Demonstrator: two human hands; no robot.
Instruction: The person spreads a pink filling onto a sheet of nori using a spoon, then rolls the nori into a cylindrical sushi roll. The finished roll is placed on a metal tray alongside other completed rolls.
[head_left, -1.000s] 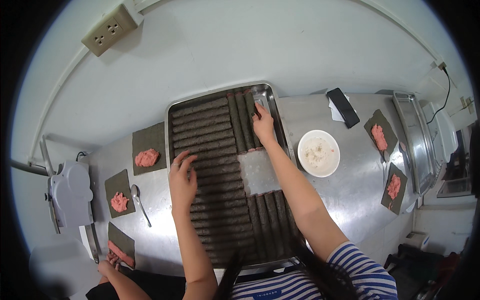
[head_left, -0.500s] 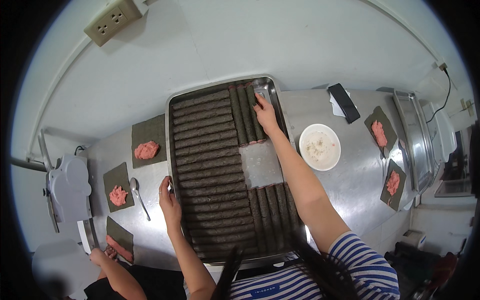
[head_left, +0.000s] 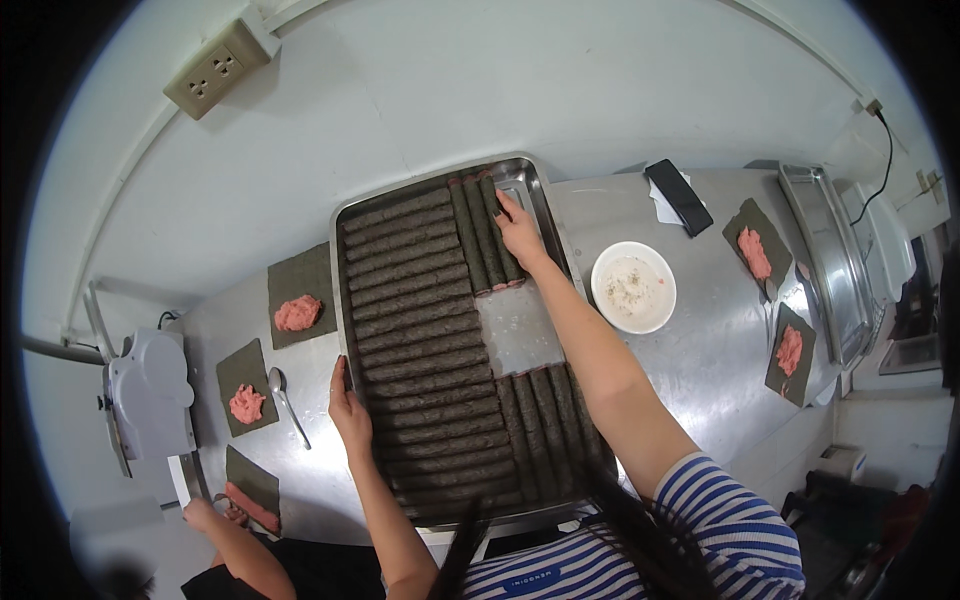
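A large steel tray [head_left: 556, 235] holds several seaweed-wrapped rolls [head_left: 400, 300], laid crosswise on its left and lengthwise in two groups at its right. Bare metal shows between those groups. My right hand [head_left: 517, 228] is closed on the outermost upright roll at the upper right, beside the tray's inner wall. My left hand [head_left: 347, 405] grips the outside of the tray's left rim, fingers along the edge. Left of it lie seaweed sheets [head_left: 290, 260] with pink paste [head_left: 297, 313] on them and a spoon [head_left: 290, 410].
A white bowl of liquid [head_left: 633, 287], black phone-like object [head_left: 679, 197], more paste-topped sheets [head_left: 762, 225] and an empty steel tray [head_left: 822, 260] are rightward. A grey machine [head_left: 150, 390] stands at left. A co-worker's hand [head_left: 205, 517] is by a lower-left sheet. The wall edges the counter's back.
My left hand has moved from above the rolls down and left to the tray's outer rim. My right hand stays on the upper-right roll. The co-worker's hand has shifted slightly.
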